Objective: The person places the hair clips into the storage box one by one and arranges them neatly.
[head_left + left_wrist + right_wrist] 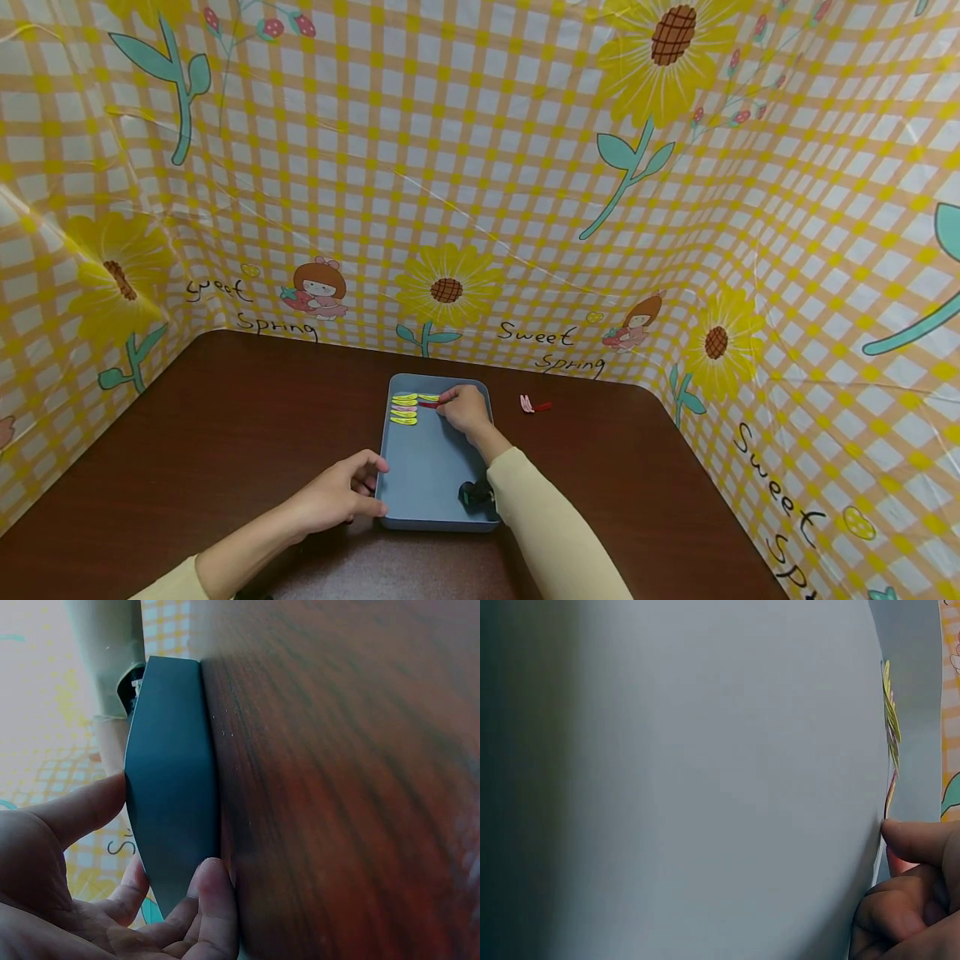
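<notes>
Several yellow hair clips (404, 421) and a pink one (403, 408) lie in a column at the left of the far end of a blue-grey tray (423, 483). Beside them, my right hand (463, 408) pinches a red hair clip (428, 405) between thumb and finger, low over the tray floor; its fingers cover part of the clip. A yellow clip (427, 397) lies just beyond the red one. My left hand (341, 492) rests its spread thumb and fingertips against the tray's left wall (172, 772), near the front corner.
To the right of the tray, pink clips (527, 404) and a red clip (543, 407) lie on the dark wooden table (615, 467). A black device (474, 495) at the right sleeve overlaps the tray. A checked sunflower cloth (480, 183) encloses the table's back and sides.
</notes>
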`<state>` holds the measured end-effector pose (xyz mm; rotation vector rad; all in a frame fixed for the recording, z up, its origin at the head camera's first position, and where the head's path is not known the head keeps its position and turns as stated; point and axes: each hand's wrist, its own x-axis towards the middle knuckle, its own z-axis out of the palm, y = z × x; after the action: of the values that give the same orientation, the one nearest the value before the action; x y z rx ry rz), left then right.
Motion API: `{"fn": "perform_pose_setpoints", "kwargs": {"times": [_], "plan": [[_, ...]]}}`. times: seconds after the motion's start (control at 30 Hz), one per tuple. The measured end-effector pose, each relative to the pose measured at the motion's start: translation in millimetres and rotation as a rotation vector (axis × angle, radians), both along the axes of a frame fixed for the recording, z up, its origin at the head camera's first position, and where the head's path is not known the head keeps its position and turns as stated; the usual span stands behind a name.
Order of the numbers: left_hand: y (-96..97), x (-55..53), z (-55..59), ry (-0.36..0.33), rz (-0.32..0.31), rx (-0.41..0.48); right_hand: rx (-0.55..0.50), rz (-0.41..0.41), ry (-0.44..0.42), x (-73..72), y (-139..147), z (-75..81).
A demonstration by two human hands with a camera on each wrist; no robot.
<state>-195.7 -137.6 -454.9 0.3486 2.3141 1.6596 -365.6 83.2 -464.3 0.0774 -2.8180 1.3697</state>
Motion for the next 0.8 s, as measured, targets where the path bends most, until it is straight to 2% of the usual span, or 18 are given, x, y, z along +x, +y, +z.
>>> {"fn": "perform_pose_setpoints", "kwargs": {"times": [0.3,0.8], "plan": [[-0.4,-0.5,-0.8,0.0,-0.001,0.002,0.046,-0.025,0.026,-3.5,-2.8,-4.6],[0.0,0.2,0.2,-0.001,-0.004,0.005,0.096,-0.05,0.026,-0.8,-6.0,-1.6]]}}
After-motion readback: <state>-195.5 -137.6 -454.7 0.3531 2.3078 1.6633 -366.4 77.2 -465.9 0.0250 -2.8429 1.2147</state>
